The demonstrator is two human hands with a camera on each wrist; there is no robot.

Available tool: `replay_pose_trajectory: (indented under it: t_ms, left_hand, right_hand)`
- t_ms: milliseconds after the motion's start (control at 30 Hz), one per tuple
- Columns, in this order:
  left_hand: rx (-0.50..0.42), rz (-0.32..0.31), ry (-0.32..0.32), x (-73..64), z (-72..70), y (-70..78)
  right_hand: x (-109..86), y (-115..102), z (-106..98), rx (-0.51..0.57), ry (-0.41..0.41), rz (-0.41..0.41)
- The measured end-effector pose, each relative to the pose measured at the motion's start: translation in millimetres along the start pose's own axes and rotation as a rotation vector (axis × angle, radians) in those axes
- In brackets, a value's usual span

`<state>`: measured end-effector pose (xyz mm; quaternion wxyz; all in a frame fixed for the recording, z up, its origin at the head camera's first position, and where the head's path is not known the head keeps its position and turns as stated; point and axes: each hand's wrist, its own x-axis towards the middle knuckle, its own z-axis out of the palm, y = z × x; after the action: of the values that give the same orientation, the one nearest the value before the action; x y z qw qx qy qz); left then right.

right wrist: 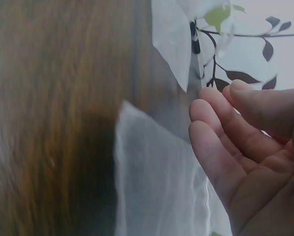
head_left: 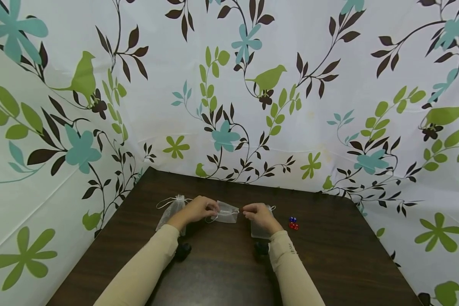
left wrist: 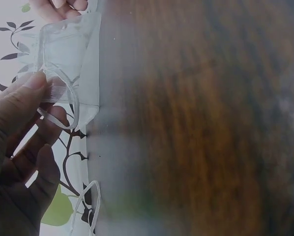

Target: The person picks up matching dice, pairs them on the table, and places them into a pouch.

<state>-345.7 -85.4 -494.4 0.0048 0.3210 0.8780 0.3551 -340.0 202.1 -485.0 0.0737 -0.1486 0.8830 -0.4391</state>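
Observation:
My left hand [head_left: 202, 209] pinches a small sheer white drawstring pouch [head_left: 227, 213] between thumb and fingers, and the pouch hangs over the dark table. A loop of its white cord [left wrist: 74, 105] dangles by the left fingertips in the left wrist view. Just off the pouch's right end is my right hand [head_left: 261, 216], its fingers loosely bent and the thumb close to the index fingertip [right wrist: 211, 96]. Nothing shows between them. A second sheer pouch [right wrist: 157, 172] lies below the right hand. A third pouch [head_left: 169, 214], its top gathered, lies behind the left wrist.
Right of the right hand lie blue dice [head_left: 293, 219] and red dice [head_left: 293, 226]. The dark wooden table [head_left: 329, 255] ends at a wall hung with a white cloth [head_left: 229, 85] printed with birds and leaves. Dark devices [head_left: 182, 251] sit under both wrists.

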Motion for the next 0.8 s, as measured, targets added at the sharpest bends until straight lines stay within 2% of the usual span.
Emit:
replay_pose_trajectory:
  t_ms: [233, 333, 567, 800]
  left_hand:
    - [0.008, -0.013, 0.014, 0.5, 1.8, -3.2]
    - [0.008, -0.005, 0.013, 0.9, 1.7, -4.9]
    - [0.014, -0.005, 0.007, 1.5, 1.2, -4.0]
    - [0.003, -0.018, 0.004, 2.5, 2.9, -4.1]
  right_hand:
    - [-7.3, 9, -15, -0.014, 0.074, 0.030]
    - [-9.4, 16, -21, -0.039, 0.101, 0.014]
    - [-13.5, 28, -34, 0.041, 0.142, 0.028]
    - [-19.0, 43, -52, 0.014, 0.175, 0.055]
